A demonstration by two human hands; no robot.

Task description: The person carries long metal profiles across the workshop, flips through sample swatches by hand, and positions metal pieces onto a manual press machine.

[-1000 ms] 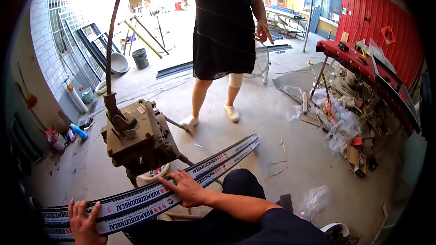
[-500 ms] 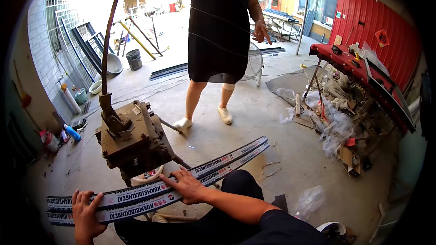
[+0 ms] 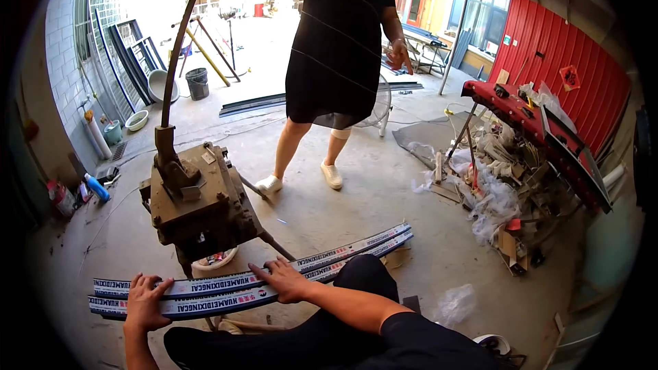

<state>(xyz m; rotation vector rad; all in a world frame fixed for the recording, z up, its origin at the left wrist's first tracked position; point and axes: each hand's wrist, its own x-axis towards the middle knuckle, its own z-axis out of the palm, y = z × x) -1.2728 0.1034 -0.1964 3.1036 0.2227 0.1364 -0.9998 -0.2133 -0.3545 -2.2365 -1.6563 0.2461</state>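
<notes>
Two long, dark-edged profile strips (image 3: 212,302) lie side by side across my lap, their white film printed "HUAMEIDIXINGCAI". My left hand (image 3: 147,301) is closed around them near the left end, thumb and fingers across the printed faces. Around their middle, my right hand (image 3: 282,281) grips them from above, with its fingertips over the far edge. The undersides of both hands are hidden. Just beyond the strips stands a rusty metal machine (image 3: 195,195) with a long upright lever (image 3: 179,48).
A person in a dark dress (image 3: 336,48) stands ahead, one hand pointing down. On the right is a red-topped table (image 3: 507,99) above a heap of scraps and plastic (image 3: 493,192). A bowl (image 3: 216,259) sits under the machine; a black bucket (image 3: 197,83) stands farther back.
The view has shifted slightly. The strips' left end sits higher and farther right, their right end lower, and both hands keep their hold. The standing person leans more to one side.
</notes>
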